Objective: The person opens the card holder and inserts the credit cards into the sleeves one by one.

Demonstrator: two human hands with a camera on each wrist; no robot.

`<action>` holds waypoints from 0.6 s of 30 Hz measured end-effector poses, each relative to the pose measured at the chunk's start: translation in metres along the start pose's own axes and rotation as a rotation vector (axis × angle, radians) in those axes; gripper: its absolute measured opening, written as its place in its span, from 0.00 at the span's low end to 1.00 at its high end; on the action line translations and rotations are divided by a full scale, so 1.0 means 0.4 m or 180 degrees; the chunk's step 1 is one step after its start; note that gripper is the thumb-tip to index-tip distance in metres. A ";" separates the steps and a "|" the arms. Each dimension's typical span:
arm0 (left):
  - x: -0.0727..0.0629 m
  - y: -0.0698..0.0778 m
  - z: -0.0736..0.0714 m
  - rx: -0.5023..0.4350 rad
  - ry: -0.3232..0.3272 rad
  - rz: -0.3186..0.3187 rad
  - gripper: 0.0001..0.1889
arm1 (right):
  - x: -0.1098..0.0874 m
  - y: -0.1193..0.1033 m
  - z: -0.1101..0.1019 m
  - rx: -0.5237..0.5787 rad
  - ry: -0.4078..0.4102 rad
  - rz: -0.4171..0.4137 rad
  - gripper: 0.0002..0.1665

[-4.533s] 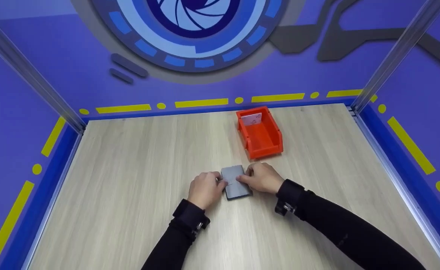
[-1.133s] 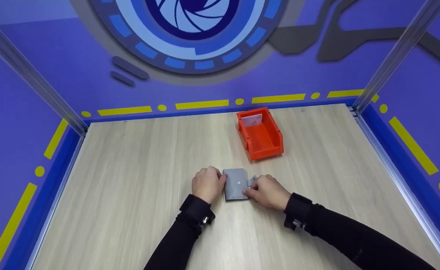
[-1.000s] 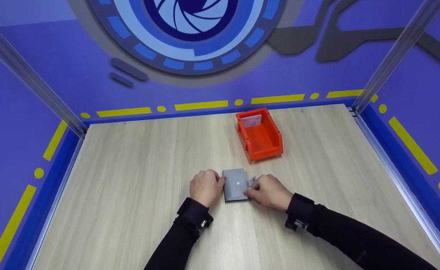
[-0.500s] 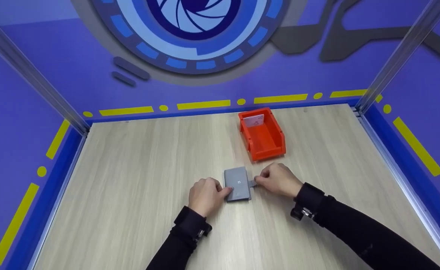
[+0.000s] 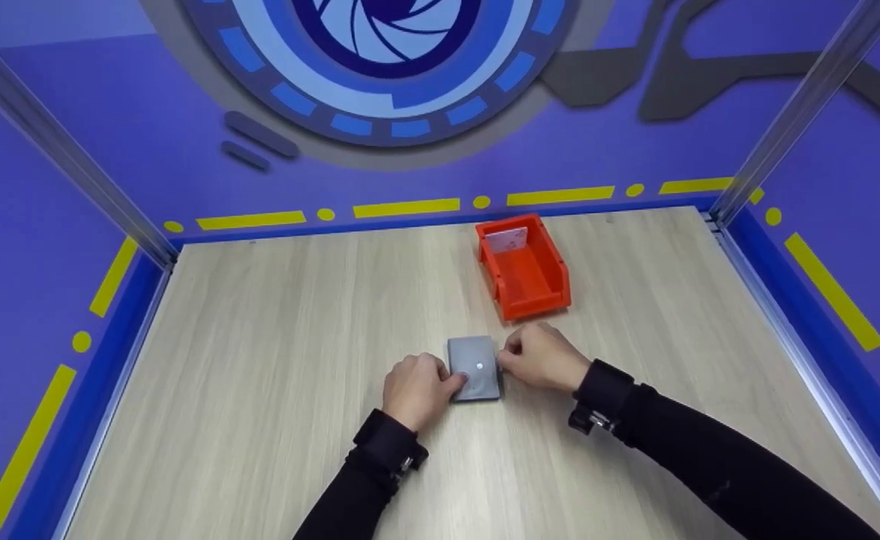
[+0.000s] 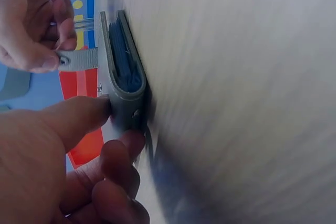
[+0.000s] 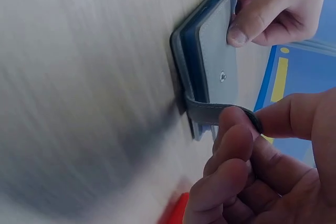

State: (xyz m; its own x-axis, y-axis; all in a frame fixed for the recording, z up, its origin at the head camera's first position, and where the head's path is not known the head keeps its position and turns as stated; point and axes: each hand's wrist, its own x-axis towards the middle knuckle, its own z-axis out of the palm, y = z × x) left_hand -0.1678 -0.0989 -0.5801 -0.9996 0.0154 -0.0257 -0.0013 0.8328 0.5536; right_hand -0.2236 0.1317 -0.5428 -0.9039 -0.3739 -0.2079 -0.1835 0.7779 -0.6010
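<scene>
A grey card wallet [image 5: 475, 351] lies on the wooden table, its cover folded over dark inner sleeves [image 6: 122, 59]. My left hand [image 5: 415, 390] pinches the spine side, thumb on the cover and index finger at the lower edge. From the opposite side comes the strap [image 7: 207, 113], unfastened and lifted off the cover, its end pinched between my right hand's [image 5: 543, 357] thumb and index finger. A metal snap stud [image 7: 223, 76] shows bare on the cover. In the head view my right fingers hide most of the strap.
An orange-red open-front bin [image 5: 536, 309] stands on the table [image 5: 274, 360] just beyond my right hand, with a pale patterned card [image 5: 507, 240] against its back wall. Blue panels enclose the table behind and at both sides.
Earlier the strap lay across the cover; my right hand now holds it lifted off. Over the last half second that hand moved slightly left, closer to the wallet. My left thumb stays on the cover.
</scene>
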 end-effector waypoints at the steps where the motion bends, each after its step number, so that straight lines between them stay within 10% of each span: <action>1: 0.000 0.000 0.000 0.0011 0.0014 0.0020 0.22 | 0.003 -0.008 0.003 -0.0036 0.0004 -0.0022 0.15; 18: 0.002 0.000 0.003 0.0095 0.0053 0.0041 0.22 | 0.046 -0.089 0.084 -0.1100 -0.0023 -0.0472 0.22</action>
State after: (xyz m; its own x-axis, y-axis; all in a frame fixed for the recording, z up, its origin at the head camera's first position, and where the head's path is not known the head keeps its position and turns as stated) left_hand -0.1686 -0.0984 -0.5810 -0.9998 0.0173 -0.0047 0.0122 0.8486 0.5288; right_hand -0.2209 0.0801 -0.5509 -0.8552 -0.4978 -0.1443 -0.4329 0.8392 -0.3293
